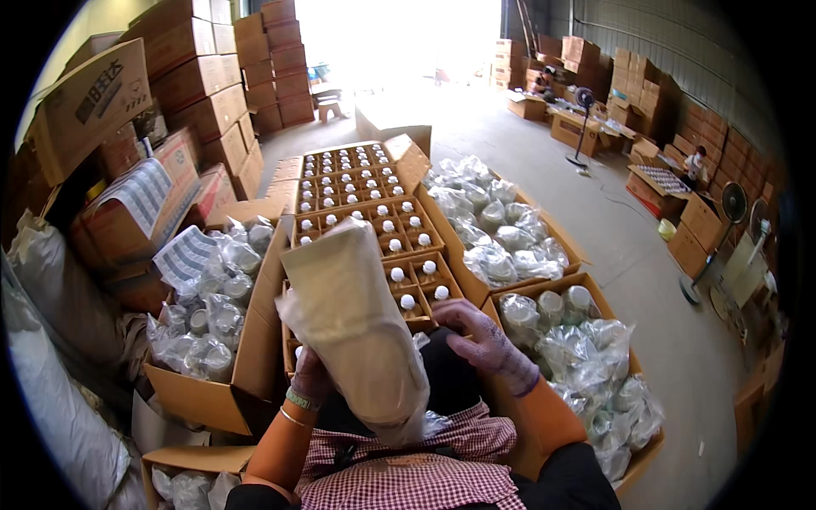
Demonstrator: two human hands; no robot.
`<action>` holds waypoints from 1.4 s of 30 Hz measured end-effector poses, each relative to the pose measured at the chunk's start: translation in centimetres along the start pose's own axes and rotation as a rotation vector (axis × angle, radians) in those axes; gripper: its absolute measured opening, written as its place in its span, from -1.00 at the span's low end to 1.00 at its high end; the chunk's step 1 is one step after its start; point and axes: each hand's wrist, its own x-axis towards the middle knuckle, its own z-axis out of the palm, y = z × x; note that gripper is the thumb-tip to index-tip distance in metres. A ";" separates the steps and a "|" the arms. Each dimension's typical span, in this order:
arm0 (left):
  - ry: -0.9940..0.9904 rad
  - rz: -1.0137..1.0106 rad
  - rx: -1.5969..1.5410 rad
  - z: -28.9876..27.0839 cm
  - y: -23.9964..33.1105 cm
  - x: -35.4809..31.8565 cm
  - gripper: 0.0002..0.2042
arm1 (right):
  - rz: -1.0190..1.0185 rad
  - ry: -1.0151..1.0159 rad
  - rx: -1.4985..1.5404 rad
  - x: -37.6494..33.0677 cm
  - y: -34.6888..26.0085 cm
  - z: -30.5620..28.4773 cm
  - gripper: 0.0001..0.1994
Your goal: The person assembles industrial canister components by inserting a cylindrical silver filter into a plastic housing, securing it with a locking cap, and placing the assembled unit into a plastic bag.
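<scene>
A large whitish plastic bag [361, 314], long and bulky with a flattened top, stands tilted in front of me and hides part of the bottles. My left hand [313, 376], in a thin glove, grips its left edge. To the right of the bag, my right hand [489, 344] wears a purplish glove. Its fingers are bent but apart, with nothing visible between them, close to the near corner of the divided carton [440, 246]. White-capped bottles [397, 274] stand upright in that carton's compartments. What the bag contains is not plainly visible.
Cartons of plastic-wrapped clear containers stand left [223, 319], far right [501, 225] and near right [586, 357]. Tall carton stacks [200, 93] rise at the left. Pedestal fans [583, 102] and two people [544, 82] are farther off on the right.
</scene>
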 end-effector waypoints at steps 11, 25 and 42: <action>0.206 0.291 0.886 -0.3 -1.1 -6.8 0.37 | -0.045 0.264 0.578 -0.4 3.7 19.4 -0.20; -0.454 -0.316 1.723 -0.6 2.4 -12.1 -0.46 | -0.422 0.115 -0.447 7.8 -9.0 9.5 -0.53; 0.336 0.383 0.864 1.4 4.0 -6.0 -0.20 | 0.186 0.170 -0.614 11.5 14.7 10.0 -0.56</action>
